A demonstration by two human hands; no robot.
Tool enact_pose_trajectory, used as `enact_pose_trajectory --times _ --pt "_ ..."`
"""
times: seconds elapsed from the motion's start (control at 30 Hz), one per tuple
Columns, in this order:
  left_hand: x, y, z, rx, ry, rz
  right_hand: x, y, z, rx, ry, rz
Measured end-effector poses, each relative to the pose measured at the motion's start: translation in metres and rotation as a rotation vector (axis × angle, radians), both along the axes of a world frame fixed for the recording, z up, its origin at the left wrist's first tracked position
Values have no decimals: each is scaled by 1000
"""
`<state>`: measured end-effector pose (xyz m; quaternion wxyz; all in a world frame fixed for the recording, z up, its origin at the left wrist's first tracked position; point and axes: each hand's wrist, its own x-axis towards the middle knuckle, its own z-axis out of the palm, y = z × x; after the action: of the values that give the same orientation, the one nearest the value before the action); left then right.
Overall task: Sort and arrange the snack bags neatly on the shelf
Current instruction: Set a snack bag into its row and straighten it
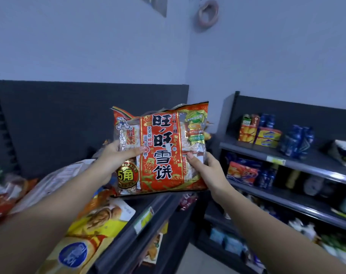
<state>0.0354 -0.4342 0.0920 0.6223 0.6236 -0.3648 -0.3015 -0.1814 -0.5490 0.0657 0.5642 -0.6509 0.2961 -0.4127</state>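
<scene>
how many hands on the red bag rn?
2. Left hand grips the red bag at its left edge, thumb across the front; right hand grips its lower right edge.

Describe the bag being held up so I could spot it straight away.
Find the dark shelf along the left wall; above its front edge, mid-view, the left hand and right hand hold one bag up between them. It is the red snack bag with large black Chinese characters down its front and clear side panels, unlike the yellow bag lying on the shelf below it.
</scene>
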Motion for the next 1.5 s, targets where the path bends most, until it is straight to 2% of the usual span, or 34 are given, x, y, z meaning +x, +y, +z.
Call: enact_pose_trajectory --times 0.4,0.5,0.7,0.97,1.27,1.37,1.5 --pt "28 -181 10 24 -22 -69 23 -163 -6 78 -64 -76" --pt "36 -230 14 26 20 -100 32 -207 3 93 -73 -103" --pt "42 -321 13 -29 33 -166 35 -295 13 48 -70 -189" --pt "27 -442 -3 -106 112 -135 17 -420 9 76 -57 -254" --pt "9 -567 -12 -181 31 -197 12 -578 30 169 -46 -179" --pt "16 -597 -23 -130 -103 -187 22 -617 29 231 -41 -141" --pt "36 -631 -33 -67 -108 -195 42 -661 18 219 21 -112"
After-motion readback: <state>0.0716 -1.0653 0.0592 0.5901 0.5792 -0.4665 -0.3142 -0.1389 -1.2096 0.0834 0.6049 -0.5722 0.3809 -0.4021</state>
